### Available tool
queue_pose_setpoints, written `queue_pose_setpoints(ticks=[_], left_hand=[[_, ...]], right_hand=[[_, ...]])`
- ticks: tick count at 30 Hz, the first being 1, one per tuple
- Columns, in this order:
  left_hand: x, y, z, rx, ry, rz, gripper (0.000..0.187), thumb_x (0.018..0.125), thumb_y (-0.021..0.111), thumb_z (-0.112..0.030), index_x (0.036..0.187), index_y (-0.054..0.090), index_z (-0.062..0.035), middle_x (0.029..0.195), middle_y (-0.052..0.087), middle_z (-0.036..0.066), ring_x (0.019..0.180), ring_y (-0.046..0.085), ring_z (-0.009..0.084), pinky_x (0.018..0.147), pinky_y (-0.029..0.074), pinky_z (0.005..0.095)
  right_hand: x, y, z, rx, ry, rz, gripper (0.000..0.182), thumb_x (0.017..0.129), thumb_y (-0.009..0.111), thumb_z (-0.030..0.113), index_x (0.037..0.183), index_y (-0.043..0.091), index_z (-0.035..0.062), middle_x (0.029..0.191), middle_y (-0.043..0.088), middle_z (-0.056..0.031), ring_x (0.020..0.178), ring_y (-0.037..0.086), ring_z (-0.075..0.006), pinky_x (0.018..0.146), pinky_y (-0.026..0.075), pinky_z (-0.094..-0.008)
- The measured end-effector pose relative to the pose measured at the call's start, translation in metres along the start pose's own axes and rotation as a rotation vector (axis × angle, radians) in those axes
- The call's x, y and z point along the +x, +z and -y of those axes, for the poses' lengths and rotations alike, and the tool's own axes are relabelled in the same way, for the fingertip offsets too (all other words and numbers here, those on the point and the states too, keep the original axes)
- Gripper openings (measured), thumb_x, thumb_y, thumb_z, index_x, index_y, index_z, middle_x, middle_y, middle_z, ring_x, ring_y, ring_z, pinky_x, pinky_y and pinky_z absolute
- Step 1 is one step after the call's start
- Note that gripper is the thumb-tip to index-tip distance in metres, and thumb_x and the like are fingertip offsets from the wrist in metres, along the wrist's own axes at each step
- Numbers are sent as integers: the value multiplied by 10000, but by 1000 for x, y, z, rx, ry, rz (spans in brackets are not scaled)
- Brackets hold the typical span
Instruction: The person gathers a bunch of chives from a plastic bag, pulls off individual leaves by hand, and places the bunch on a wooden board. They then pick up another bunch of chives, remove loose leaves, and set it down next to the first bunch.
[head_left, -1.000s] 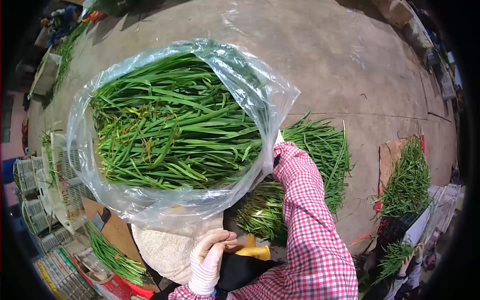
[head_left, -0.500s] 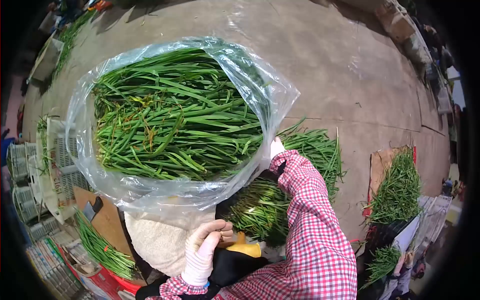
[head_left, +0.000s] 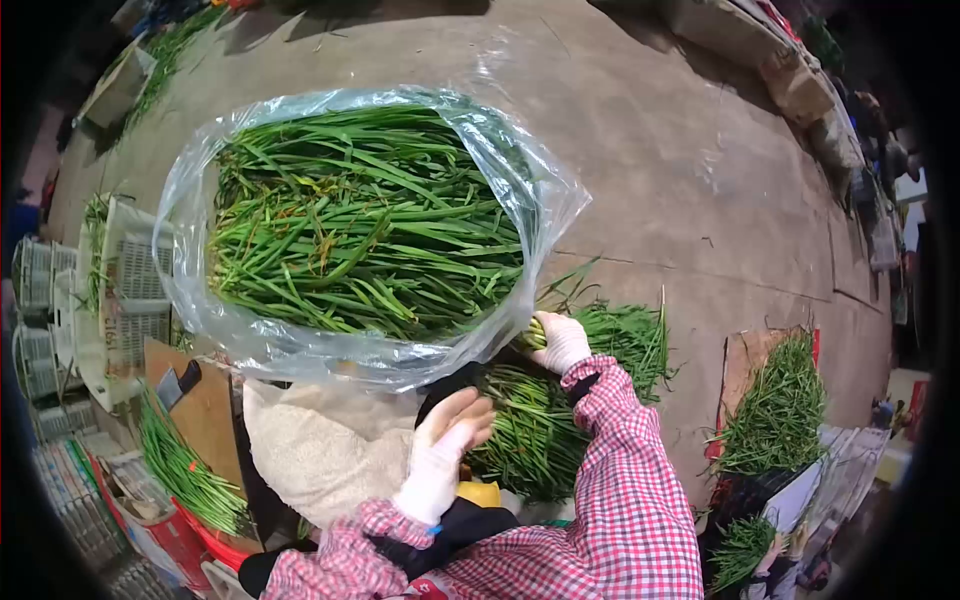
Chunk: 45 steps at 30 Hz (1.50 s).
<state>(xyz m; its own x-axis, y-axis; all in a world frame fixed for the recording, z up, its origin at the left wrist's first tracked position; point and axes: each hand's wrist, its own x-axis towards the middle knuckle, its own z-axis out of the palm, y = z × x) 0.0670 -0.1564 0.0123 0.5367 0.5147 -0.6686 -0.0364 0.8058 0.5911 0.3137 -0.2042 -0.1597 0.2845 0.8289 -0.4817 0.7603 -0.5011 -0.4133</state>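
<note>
A big clear plastic bag (head_left: 540,200) stuffed with long green leaves (head_left: 360,230) lies in front of me, its mouth towards me. My right hand (head_left: 560,342), in a white glove with a red checked sleeve, is closed on the bundle of greens (head_left: 530,430) that lies on the floor at the bag's lower right edge. My left hand (head_left: 442,450), also gloved, hovers with its fingers spread just below the bag's near rim and holds nothing. A white woven sack (head_left: 320,455) sits under the bag.
White plastic crates (head_left: 130,290) stand at the left, with a cardboard sheet (head_left: 205,420) and a bunch of greens (head_left: 185,475) beside them. Another pile of greens (head_left: 775,410) lies on cardboard at the right. Bare concrete floor (head_left: 680,150) stretches beyond the bag.
My right hand has come out from behind the bag's edge and down onto the floor bundle. My left hand has opened its fingers and risen towards the bag. The view has shifted slightly.
</note>
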Motion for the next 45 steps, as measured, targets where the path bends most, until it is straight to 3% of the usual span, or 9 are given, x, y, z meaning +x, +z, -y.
queue_pose_setpoints(ticks=[3,9,13,17,24,29,37,39,45], left_hand=[[37,18,49,-104,-86,-98,618,843,592,-25,1392,309,-7,1377,407,207,1239,447,271,1007,388,336],[79,6,156,207,-187,-117,869,817,673,-104,1458,92,-13,1497,196,222,1396,186,308,1107,218,360],[92,11,150,546,-95,-16,958,795,721,-317,1431,114,63,1364,413,199,1240,409,244,1024,327,321],[106,4,182,332,-106,-156,1088,687,810,-318,1457,96,-34,1268,491,199,1122,495,248,969,392,331],[96,11,160,-241,-142,-362,728,750,782,-202,1335,374,-60,1092,596,84,930,567,179,822,479,324],[101,-4,151,-256,-150,-389,503,746,742,-108,1194,528,-30,1009,629,59,875,570,167,799,457,300],[104,-9,149,-74,-37,-345,280,695,633,-41,974,628,-16,893,644,43,807,571,136,751,453,254],[104,-10,152,-54,-60,-333,295,689,643,-46,981,624,-9,871,648,37,808,571,137,756,451,254],[102,-13,163,-96,-79,-312,274,696,639,-25,969,630,1,872,650,35,798,574,127,773,450,259]], right_hand=[[-23,9,-2,-21,5,-152,615,602,752,294,1145,542,96,1068,617,-127,1012,579,-296,872,461,-384],[-59,22,14,-45,69,-277,638,580,787,288,1143,545,110,971,626,-129,919,597,-305,826,467,-402],[-79,35,27,-87,11,-344,673,518,787,283,1119,543,105,876,616,-116,859,596,-304,777,469,-400],[-86,39,51,-2,139,-208,503,616,677,321,1071,602,119,854,622,-114,856,592,-318,777,452,-423],[-111,57,62,23,-86,-327,588,669,654,289,1180,509,38,982,577,-126,933,530,-306,841,396,-431],[-124,35,72,126,-48,-68,746,637,661,245,1296,400,10,1157,533,-194,1048,497,-361,928,379,-450],[-128,11,40,373,-219,-251,405,696,662,131,1090,589,76,964,623,-149,874,592,-342,799,470,-426],[-117,-10,41,246,-182,-403,503,661,730,163,1127,570,65,1101,585,-154,1031,541,-351,897,425,-440],[-39,-15,6,143,-412,315,802,633,771,455,1278,502,61,1397,351,-241,1315,295,-407,1083,265,-463]])
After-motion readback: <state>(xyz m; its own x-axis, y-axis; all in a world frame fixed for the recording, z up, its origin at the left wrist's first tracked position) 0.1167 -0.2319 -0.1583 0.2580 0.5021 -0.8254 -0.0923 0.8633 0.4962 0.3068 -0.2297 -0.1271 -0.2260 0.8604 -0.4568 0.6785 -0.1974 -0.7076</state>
